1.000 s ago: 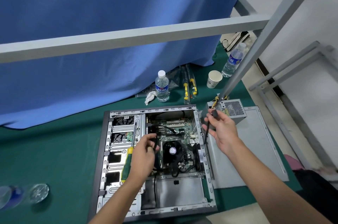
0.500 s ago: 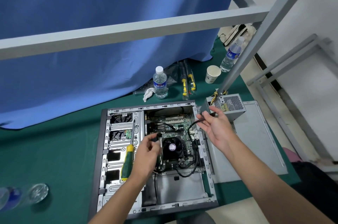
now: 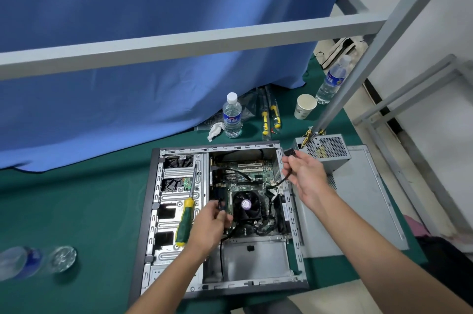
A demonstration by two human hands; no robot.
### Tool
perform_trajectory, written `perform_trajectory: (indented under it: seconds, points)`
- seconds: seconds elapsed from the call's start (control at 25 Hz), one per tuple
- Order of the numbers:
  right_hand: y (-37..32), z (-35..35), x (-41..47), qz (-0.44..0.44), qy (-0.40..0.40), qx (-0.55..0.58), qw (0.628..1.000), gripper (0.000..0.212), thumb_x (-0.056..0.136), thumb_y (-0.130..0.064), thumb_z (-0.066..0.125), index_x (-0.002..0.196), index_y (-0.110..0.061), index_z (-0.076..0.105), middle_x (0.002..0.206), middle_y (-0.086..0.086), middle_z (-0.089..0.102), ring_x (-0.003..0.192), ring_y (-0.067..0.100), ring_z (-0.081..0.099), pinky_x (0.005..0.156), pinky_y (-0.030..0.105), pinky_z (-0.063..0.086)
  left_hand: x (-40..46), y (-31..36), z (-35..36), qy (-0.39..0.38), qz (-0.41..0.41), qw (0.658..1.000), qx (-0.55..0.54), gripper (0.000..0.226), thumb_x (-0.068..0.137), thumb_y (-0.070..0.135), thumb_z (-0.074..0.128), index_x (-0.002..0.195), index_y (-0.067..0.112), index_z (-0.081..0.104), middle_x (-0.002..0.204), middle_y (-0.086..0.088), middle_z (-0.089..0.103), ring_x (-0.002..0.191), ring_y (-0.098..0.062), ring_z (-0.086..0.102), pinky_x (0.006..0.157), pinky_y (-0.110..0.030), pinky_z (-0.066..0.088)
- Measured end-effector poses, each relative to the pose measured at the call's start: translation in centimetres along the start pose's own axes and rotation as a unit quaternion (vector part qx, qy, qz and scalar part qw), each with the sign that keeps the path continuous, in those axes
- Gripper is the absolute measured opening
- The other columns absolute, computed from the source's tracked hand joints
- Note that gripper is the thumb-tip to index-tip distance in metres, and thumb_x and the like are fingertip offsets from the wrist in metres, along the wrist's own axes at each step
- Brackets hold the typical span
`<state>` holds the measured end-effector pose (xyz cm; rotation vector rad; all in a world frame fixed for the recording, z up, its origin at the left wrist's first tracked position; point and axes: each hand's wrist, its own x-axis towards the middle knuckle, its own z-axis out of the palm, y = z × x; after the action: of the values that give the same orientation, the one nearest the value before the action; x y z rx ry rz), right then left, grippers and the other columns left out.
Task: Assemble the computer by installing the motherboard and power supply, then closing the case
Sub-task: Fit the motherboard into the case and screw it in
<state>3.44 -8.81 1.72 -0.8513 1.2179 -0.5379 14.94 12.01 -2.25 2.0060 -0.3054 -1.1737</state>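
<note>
Head view, looking down on the green-covered desk [image 3: 76, 206]: the open computer case [image 3: 222, 213] lies flat, right under both hands. The left hand [image 3: 210, 226] is down inside it, fingers curled around a small dark connector just left of the CPU fan [image 3: 246, 205], which sits on the motherboard [image 3: 256, 178] already lying in the case. The right hand [image 3: 305, 180] is raised over the case's right wall, fingers pinching a black cable [image 3: 279, 183] whose dark plug [image 3: 289, 152] sticks up above the fingertips; the cable droops from the hand down to the board. The two hands are well apart, each clamped on its own piece. The power supply [image 3: 323, 151] sits outside the case, just beyond the right hand, resting on the grey side panel [image 3: 358, 211] that lies flat beneath that forearm. Left of the left hand, a green-and-yellow screwdriver [image 3: 186, 219] lies on the drive bays. Beyond the hands stand a water bottle [image 3: 232, 116], a paper cup [image 3: 304, 106], and a second bottle [image 3: 332, 80] near the blue curtain [image 3: 153, 19].
</note>
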Motion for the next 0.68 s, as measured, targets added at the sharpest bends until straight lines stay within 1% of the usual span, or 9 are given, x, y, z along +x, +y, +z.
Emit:
perform_trajectory:
  seconds: [0.08,0.16,0.24,0.32,0.36,0.44,0.48,0.6,0.68]
  points:
    - [-0.1,0.2,0.2,-0.012,0.002,-0.007,1.0,0.034,0.097,0.002,0.055,0.13,0.002,0.05,0.099,0.014,0.068,0.088,0.02,0.062,0.093,0.039,0.055,0.1,0.0,-0.2,-0.007,0.003,1.0,0.011,0.012,0.105,0.017,0.046,0.107,0.013,0.057,0.086,-0.004,0.07,0.087,-0.025,0.071,0.086,-0.045,0.055]
    - [0.0,0.3,0.3,-0.019,-0.001,-0.028,0.999,0.028,0.097,0.001,0.056,0.125,0.0,0.055,0.099,0.013,0.068,0.09,0.019,0.062,0.092,0.038,0.054,0.1,0.0,-0.1,-0.012,0.025,0.997,0.068,0.013,0.104,0.022,0.048,0.101,0.013,0.057,0.087,-0.006,0.07,0.083,-0.025,0.071,0.082,-0.043,0.055]
    - [0.3,0.3,0.5,-0.027,0.0,-0.051,0.998,0.024,0.097,0.0,0.055,0.12,-0.004,0.058,0.098,0.012,0.068,0.09,0.018,0.061,0.087,0.037,0.054,0.3,0.1,0.0,-0.003,0.048,0.987,0.15,0.016,0.103,0.026,0.051,0.095,0.013,0.056,0.087,-0.006,0.069,0.079,-0.022,0.068,0.077,-0.04,0.055]
    - [0.7,0.4,0.7,-0.035,0.003,-0.072,0.997,0.022,0.098,0.0,0.054,0.118,-0.007,0.06,0.099,0.011,0.068,0.09,0.017,0.061,0.081,0.034,0.054,0.7,0.2,0.1,0.013,0.069,0.973,0.222,0.016,0.102,0.028,0.053,0.098,0.013,0.055,0.087,-0.004,0.067,0.079,-0.022,0.064,0.075,-0.036,0.053]
    - [0.8,0.4,0.9,-0.037,0.006,-0.083,0.996,0.022,0.098,0.0,0.054,0.117,-0.007,0.061,0.1,0.01,0.067,0.09,0.016,0.061,0.079,0.033,0.055,0.9,0.2,0.1,0.019,0.075,0.968,0.238,0.016,0.101,0.028,0.055,0.106,0.013,0.054,0.088,-0.003,0.066,0.082,-0.022,0.063,0.076,-0.033,0.052]
    - [1.1,0.7,1.4,-0.04,0.012,-0.1,0.994,0.022,0.098,-0.001,0.053,0.117,-0.008,0.062,0.103,0.007,0.066,0.09,0.014,0.062,0.078,0.033,0.055,1.2,0.3,0.1,0.02,0.076,0.967,0.244,0.032,0.099,0.027,0.059,0.127,0.015,0.05,0.09,0.001,0.066,0.087,-0.019,0.064,0.079,-0.029,0.049]
    - [1.2,0.8,1.7,-0.041,0.013,-0.107,0.993,0.023,0.098,-0.001,0.053,0.117,-0.008,0.063,0.104,0.007,0.066,0.09,0.013,0.062,0.08,0.034,0.055,1.3,0.3,0.1,0.019,0.075,0.967,0.243,0.037,0.098,0.027,0.06,0.131,0.014,0.049,0.092,0.002,0.065,0.089,-0.019,0.064,0.08,-0.029,0.05]
    - [1.2,1.4,2.6,-0.049,0.016,-0.121,0.991,0.024,0.097,0.0,0.054,0.119,-0.006,0.063,0.106,0.008,0.067,0.094,0.014,0.063,0.08,0.031,0.054,2.1,0.5,0.1,0.029,0.065,0.973,0.221,0.031,0.098,0.027,0.06,0.125,0.013,0.052,0.096,0.0,0.067,0.089,-0.02,0.066,0.083,-0.033,0.052]
    - [1.0,2.0,3.4,-0.051,0.015,-0.114,0.992,0.023,0.097,0.0,0.055,0.117,-0.008,0.064,0.107,0.007,0.068,0.098,0.016,0.063,0.086,0.035,0.055,2.4,0.6,0.1,0.032,0.051,0.983,0.176,0.021,0.1,0.029,0.056,0.114,0.013,0.053,0.097,-0.003,0.071,0.086,-0.021,0.068,0.084,-0.037,0.054]
